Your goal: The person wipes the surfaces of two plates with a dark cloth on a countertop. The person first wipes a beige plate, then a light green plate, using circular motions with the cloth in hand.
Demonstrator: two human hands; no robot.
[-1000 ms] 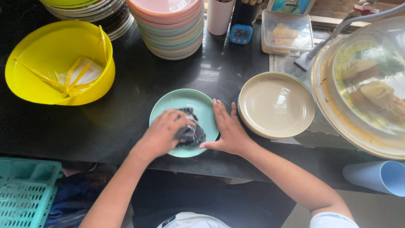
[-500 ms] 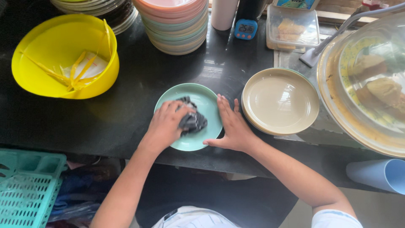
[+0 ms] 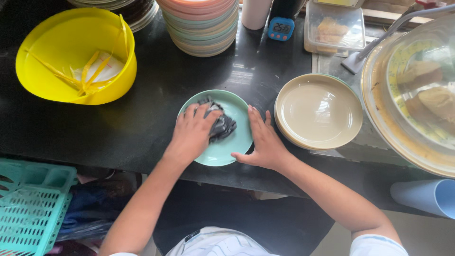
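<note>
A: Where is the green plate [image 3: 222, 142]?

B: At the centre of the frame, flat on the black counter [image 3: 142, 128]. A dark crumpled cloth [image 3: 219, 124] lies on it.

A: And the hands?

B: The left hand [image 3: 193, 132] presses on the cloth, fingers curled over it. The right hand [image 3: 263, 142] lies open, fingers spread flat against the plate's right rim.

A: Around it?

B: A beige plate [image 3: 318, 111] just right of it. A yellow bowl [image 3: 76, 54] holding yellow strips sits upper left, a stack of plates [image 3: 201, 23] at the top, a teal basket [image 3: 31, 206] lower left.
</note>
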